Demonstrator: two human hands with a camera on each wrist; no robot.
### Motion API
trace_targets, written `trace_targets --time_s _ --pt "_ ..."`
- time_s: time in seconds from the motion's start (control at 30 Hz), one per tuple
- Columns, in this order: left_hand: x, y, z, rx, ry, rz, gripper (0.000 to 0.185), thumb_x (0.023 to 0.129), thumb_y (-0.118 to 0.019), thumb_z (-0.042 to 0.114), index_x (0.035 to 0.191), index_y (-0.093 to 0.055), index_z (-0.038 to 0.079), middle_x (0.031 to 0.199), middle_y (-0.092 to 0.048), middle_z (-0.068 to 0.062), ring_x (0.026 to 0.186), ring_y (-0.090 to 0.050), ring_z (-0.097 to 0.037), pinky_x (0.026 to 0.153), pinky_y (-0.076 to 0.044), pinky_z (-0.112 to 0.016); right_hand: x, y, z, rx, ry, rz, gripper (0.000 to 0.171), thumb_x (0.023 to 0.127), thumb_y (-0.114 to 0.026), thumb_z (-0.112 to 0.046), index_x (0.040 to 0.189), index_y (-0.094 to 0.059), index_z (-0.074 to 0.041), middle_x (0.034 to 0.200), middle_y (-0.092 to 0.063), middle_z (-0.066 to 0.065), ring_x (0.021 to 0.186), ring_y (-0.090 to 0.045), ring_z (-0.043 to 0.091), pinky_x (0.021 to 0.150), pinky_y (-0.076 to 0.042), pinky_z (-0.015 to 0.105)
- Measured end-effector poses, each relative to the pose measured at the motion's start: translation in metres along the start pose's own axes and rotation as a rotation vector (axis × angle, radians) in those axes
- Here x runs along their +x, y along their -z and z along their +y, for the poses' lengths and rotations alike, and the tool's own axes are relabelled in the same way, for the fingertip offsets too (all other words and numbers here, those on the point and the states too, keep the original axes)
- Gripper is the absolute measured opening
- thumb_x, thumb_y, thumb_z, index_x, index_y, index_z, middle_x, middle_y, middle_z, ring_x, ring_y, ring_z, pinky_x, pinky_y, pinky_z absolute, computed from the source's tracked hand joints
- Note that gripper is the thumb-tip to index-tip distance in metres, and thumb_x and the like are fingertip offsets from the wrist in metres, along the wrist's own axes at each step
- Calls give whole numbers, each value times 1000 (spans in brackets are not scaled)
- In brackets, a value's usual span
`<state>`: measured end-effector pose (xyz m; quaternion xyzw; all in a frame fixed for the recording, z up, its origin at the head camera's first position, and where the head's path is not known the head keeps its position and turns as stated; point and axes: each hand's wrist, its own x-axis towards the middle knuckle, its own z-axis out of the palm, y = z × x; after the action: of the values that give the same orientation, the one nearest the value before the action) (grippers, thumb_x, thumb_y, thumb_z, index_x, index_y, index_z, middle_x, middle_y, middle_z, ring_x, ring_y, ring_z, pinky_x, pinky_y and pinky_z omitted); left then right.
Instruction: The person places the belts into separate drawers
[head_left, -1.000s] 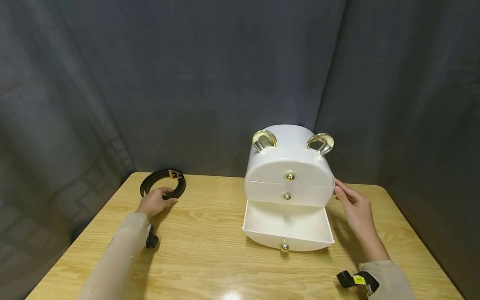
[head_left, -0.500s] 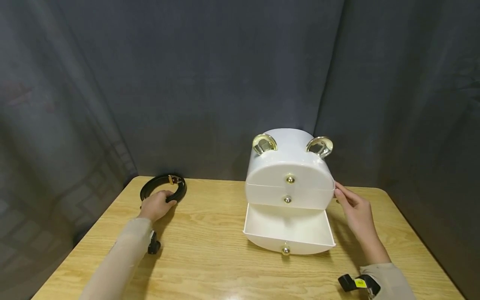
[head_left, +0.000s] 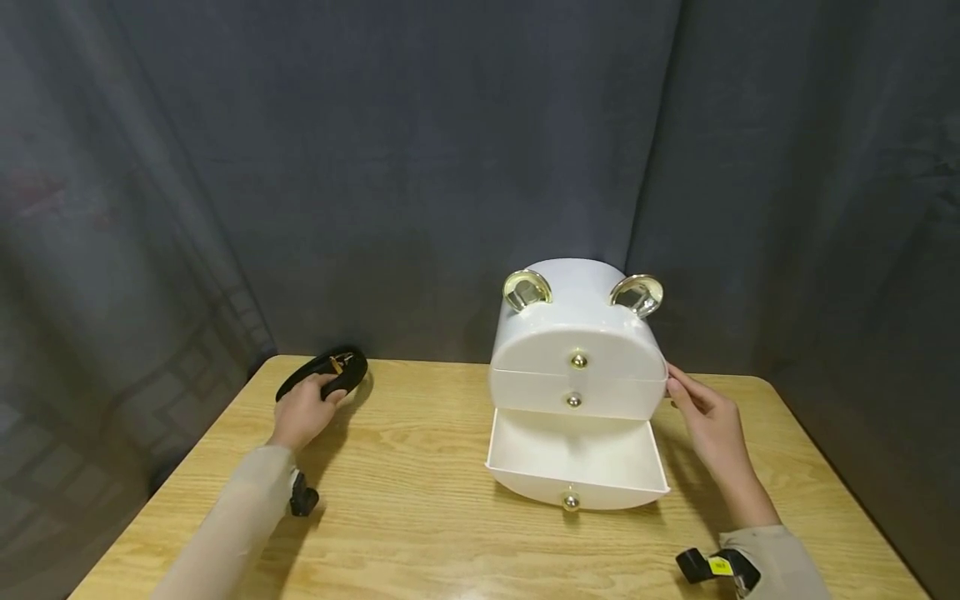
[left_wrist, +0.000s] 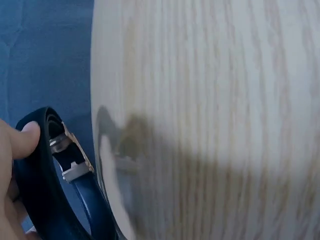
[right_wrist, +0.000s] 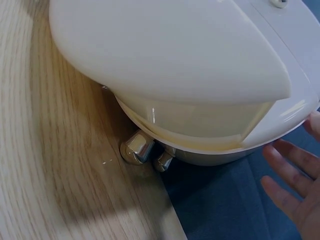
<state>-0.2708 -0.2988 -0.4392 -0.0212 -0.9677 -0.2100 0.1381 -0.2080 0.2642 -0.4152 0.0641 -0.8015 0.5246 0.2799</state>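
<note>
Head view shows the left hand clamped on the coiled black belt at the bench's far-left edge, the flat-fingered right hand steadying the white organizer; next, I judge, carry it into the open bottom drawer.

The head view is evenly lit from above and in front, moderately bright on the table and dim on the dark curtain behind. A small glare spot sits at the table's near edge. The white drawer box shines, with bright glints on its gold knobs and ears, and casts a soft shadow to its right. Straight lines bow slightly toward the frame edges. The left wrist view is motion-blurred, its wood grain smeared. The right wrist view is sharper, with soft reflections on the box and a shadow beneath.
</note>
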Motion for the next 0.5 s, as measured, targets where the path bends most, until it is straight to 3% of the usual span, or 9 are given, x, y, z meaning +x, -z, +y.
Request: trace_targets --time_s 0.2,0.37,0.5 --pt "-8 8 7 -9 8 89 42 97 -64 22 131 -61 -2 136 -52 -31 119 -50 -51 91 -43 -65 1 1 3 -15 -6 -9 37 102 -56 -15 134 -57 5 99 -60 -34 89 -58 -14 76 -47 7" --pt "-12 9 9 8 -97 217 34 92 -70 14 121 -66 -3 120 -62 -28 104 -58 -49 90 -43 -63 3 1 3 -19 -16 -6 38 102 -56 -16 134 -57 4 98 -60 -35 89 -58 -15 76 -48 7" --pt "-18 10 10 25 -157 260 30 90 -72 10 117 -68 -3 111 -65 -24 91 -60 -45 83 -45 -60 1 1 3 -19 -14 -9 37 102 -56 -16 134 -57 4 98 -60 -34 89 -58 -14 76 -48 7"
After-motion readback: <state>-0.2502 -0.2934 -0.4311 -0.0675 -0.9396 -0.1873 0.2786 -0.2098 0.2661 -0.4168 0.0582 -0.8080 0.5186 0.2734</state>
